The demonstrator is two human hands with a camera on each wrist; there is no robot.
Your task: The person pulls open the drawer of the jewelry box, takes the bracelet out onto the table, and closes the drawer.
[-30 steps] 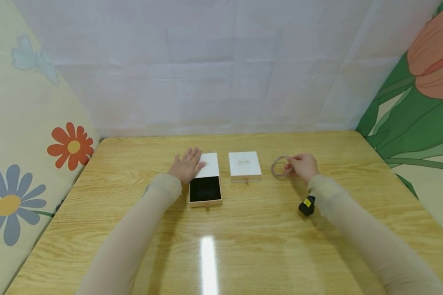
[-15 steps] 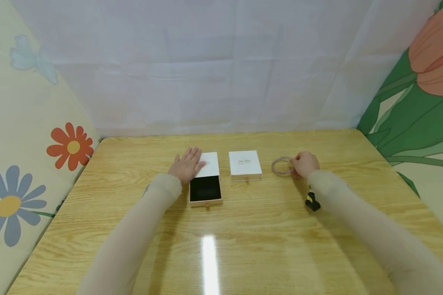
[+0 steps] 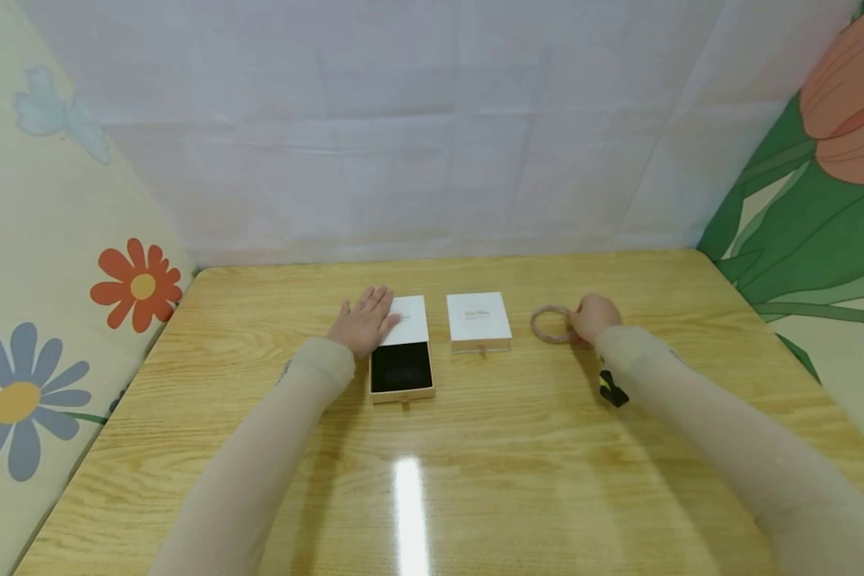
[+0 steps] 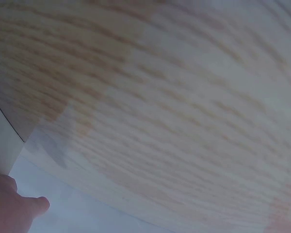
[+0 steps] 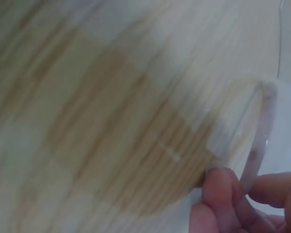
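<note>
Here, across a wooden table, we are handling an open box and a bangle.

A closed box is sitting just beside the open box, whose drawer is jutting out, showing nothing inside. Our left hand is lying flat on the open box, gripping nothing; our right hand is pinching the bangle, right of the closed box. Seemingly, opening one box is done; the other is sitting unopened, and the bangle is lying outside both.

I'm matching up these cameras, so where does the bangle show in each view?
Head: bangle right of centre, pinched by the right hand.
Left wrist: not in it.
Right wrist: bangle towards the lower right, pinched.
Shared landmark: the wood-grained table, in all three.
</note>
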